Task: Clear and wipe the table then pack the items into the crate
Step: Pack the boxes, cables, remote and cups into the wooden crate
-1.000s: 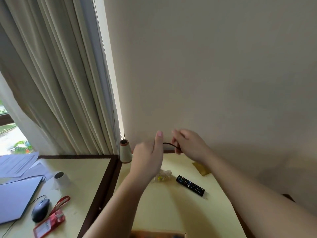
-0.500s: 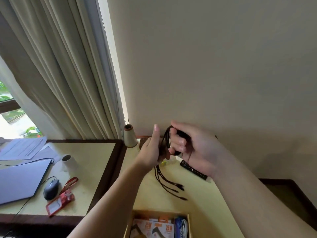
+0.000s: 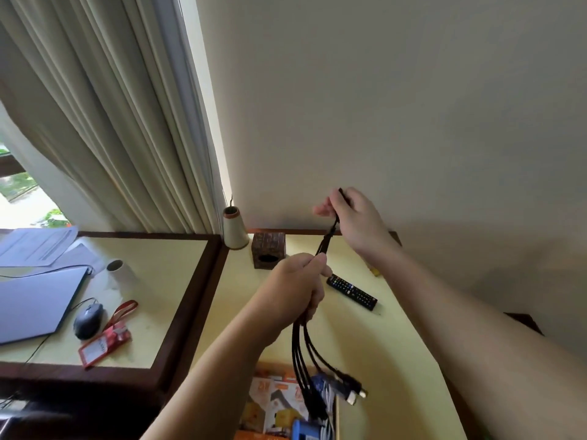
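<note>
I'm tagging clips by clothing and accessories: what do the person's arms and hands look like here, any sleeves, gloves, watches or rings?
Both forearms are bare as far as the frame shows, with no sleeve edge visible. The left hand and right hand wear no gloves. No watch, bracelet or strap shows at either wrist, and no ring is visible on the fingers that can be seen. Nails look short and unpainted.

One head-worn wide-angle view looks forward and slightly down from close above the arms, facing the wall (image 3: 413, 106) and curtain (image 3: 111, 122). The fingers (image 3: 320, 260) sit near frame centre; beyond them lies the yellow surface (image 3: 397, 344), and below them the crate (image 3: 273, 404) at the bottom edge.
</note>
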`<action>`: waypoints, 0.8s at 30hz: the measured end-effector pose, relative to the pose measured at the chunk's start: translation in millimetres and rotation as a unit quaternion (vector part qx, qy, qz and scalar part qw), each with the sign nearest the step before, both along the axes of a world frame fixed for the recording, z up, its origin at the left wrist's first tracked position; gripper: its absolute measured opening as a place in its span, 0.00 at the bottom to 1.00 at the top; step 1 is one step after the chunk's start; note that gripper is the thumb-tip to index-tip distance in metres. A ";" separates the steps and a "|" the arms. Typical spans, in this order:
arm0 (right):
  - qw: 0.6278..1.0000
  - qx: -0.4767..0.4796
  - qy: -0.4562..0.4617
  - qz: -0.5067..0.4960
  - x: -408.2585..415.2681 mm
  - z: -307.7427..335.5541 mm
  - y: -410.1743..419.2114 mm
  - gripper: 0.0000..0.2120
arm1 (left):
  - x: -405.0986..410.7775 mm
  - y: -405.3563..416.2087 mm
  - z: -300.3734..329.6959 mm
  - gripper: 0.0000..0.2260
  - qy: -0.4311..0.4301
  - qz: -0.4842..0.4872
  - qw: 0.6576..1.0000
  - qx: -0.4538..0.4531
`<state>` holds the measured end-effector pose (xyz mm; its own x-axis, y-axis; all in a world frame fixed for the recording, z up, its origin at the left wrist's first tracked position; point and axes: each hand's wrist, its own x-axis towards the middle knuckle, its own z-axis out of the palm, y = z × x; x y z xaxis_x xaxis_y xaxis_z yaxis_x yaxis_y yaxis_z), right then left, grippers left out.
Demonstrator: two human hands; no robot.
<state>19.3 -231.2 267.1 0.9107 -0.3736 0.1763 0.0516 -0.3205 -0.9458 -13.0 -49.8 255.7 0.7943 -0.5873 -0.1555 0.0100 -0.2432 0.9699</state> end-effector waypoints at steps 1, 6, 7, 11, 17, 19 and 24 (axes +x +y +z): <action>0.999 -0.002 0.040 0.019 -2.4 -19.9 0.6 0.18 | 1.7 0.8 3.5 0.17 0.022 0.002 1.000 -0.003; 0.980 0.027 0.182 0.072 -33.7 -87.0 25.5 0.34 | 9.6 5.8 5.8 0.26 0.222 0.048 0.973 -0.045; 0.975 0.017 0.208 0.080 -43.9 -89.2 33.0 0.36 | 10.5 7.2 1.4 0.27 0.241 0.058 0.967 -0.053; 0.967 0.098 0.234 0.034 -65.4 -95.0 45.7 0.40 | 7.8 9.5 -22.3 0.22 0.222 0.097 0.969 -0.049; 0.963 0.172 0.206 0.024 -74.5 -55.4 29.0 0.31 | 2.7 8.4 -56.2 0.15 -0.112 0.096 0.986 0.073; 0.956 0.209 0.183 0.091 -80.3 -41.5 21.9 0.31 | -2.5 4.9 -58.2 0.18 -0.146 0.044 0.987 0.050; 0.914 0.322 0.164 0.183 -84.9 -15.6 17.2 0.22 | -20.9 -1.9 -52.2 0.25 -0.108 0.033 0.991 -0.073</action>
